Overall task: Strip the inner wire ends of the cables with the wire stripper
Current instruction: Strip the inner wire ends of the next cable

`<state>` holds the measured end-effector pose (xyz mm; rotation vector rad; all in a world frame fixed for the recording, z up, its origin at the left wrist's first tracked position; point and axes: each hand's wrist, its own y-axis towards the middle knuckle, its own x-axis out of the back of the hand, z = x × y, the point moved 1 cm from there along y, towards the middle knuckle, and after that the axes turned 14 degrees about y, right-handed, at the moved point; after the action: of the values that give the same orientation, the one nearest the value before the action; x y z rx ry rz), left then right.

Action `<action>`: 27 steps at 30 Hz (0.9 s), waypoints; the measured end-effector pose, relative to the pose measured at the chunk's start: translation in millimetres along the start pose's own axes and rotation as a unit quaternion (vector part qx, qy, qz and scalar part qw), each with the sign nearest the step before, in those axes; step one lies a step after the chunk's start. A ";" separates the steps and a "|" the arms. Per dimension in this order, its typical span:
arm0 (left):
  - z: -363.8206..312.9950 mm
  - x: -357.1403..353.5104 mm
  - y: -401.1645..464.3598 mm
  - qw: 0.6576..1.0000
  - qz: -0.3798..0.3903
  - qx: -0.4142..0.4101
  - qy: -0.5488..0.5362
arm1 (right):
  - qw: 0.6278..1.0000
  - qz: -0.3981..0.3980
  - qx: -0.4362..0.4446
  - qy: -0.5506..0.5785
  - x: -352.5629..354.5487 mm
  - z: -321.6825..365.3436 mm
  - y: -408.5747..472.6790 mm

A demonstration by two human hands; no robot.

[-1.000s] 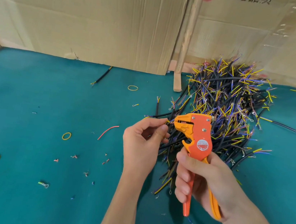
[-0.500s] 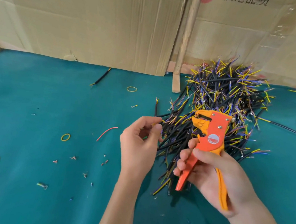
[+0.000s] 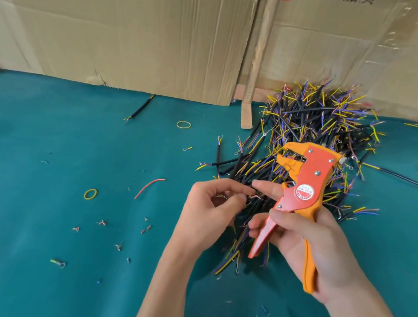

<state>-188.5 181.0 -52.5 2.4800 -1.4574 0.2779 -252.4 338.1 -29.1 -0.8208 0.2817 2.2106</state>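
Right hand (image 3: 306,240) grips the stripper (image 3: 301,194); left hand (image 3: 211,209) pinches a wire end beside it. Large pile (image 3: 310,145) behind stripper appears unfinished.

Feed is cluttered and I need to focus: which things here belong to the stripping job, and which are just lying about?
Job:
stripper, in right hand
cable pile
left hand, pinching a wire

Lying about:
rubber bands
red wire
lone cable
cardboard
wooden stick
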 end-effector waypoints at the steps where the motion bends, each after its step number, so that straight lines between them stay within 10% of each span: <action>1: 0.1 0.0 0.0 1.000 0.003 0.004 -0.004 | 1.000 0.000 -0.005 -0.002 -0.6 -0.5 -0.2; 27: -0.3 -4.2 3.4 0.989 -0.149 0.012 0.009 | 0.975 0.036 0.033 -0.217 -5.1 -16.1 -4.5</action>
<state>-193.6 183.0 -53.1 2.6600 -1.0610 0.2591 -238.9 331.3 -38.0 -0.2802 0.1689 2.3660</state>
